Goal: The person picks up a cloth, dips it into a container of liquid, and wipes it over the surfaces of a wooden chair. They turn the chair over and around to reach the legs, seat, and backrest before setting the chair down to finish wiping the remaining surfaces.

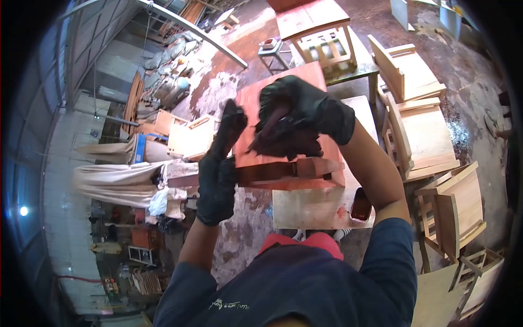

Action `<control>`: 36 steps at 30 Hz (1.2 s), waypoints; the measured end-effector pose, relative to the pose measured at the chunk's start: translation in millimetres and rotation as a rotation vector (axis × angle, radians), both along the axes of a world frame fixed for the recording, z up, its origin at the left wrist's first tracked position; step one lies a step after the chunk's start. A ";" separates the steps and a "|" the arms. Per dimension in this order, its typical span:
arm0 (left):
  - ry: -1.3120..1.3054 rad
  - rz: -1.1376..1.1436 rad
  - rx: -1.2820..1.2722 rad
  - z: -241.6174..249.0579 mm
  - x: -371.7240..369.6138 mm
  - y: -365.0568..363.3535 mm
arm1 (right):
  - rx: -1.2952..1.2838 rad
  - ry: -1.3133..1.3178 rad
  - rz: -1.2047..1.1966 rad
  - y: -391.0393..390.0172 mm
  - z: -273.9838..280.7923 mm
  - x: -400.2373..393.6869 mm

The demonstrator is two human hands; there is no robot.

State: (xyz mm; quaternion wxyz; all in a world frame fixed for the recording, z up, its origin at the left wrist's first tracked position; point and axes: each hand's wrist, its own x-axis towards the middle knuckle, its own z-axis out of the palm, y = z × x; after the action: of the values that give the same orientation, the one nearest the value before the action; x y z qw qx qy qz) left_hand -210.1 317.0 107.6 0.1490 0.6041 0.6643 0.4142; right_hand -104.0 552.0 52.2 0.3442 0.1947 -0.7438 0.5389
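Toward the left, bare floor is opening beside the counter, and the gloved left hand is lying along the rail of a red-stained wooden piece, fingers reaching far, nearly straight; whether they are gripping, I cannot tell. That piece is resting on the counter, its left side overhanging the edge. Farther right, the right hand is curling its fingers around a dark cloth. A small tray is sitting by the counter's near right corner; beyond, pale chairs are leaving only narrow room.
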 end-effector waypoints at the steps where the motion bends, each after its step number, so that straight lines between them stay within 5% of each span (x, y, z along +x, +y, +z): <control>1: -0.086 -0.009 0.043 -3.2 -3.3 2.1 | -0.155 -0.023 0.077 15.6 -11.4 3.7; 2: -0.088 -0.026 0.054 -1.9 -2.9 1.2 | -0.546 -0.061 0.312 28.7 -32.0 12.3; 8: -0.066 -0.108 0.026 5.3 1.4 -0.6 | -0.293 -0.003 -0.458 -24.6 -4.3 134.7; 14: 0.022 -0.224 -0.032 23.2 3.8 -7.0 | -0.317 -0.093 -0.845 -154.8 -14.0 139.2; 18: -0.136 -0.327 -0.022 34.8 -0.7 -21.7 | -0.880 -0.215 -0.752 -197.8 -2.1 121.2; 19: -0.291 -0.371 -0.036 30.2 -7.1 -22.3 | -0.887 -0.156 -0.757 -205.9 -1.9 117.3; 23: 0.250 -0.585 0.108 57.8 -12.7 -6.5 | -0.684 -0.089 -0.884 -214.9 -5.8 119.1; 26: 0.561 -0.692 -0.018 79.0 -1.4 10.6 | -0.634 -0.068 -0.925 -223.6 5.2 116.4; 33: 0.653 -0.819 0.111 77.8 22.3 36.2 | -0.516 -0.059 -1.045 -232.4 22.3 128.3; 36: 0.685 -0.866 0.132 84.4 23.2 43.2 | -0.891 -0.161 -0.761 -227.0 4.5 138.4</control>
State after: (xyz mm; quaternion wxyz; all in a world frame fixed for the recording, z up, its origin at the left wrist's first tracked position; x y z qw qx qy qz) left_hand -186.9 360.2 191.9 0.0429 0.9302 0.3383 0.1357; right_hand 34.4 325.0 56.7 0.5044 -0.2905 -0.4871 0.6511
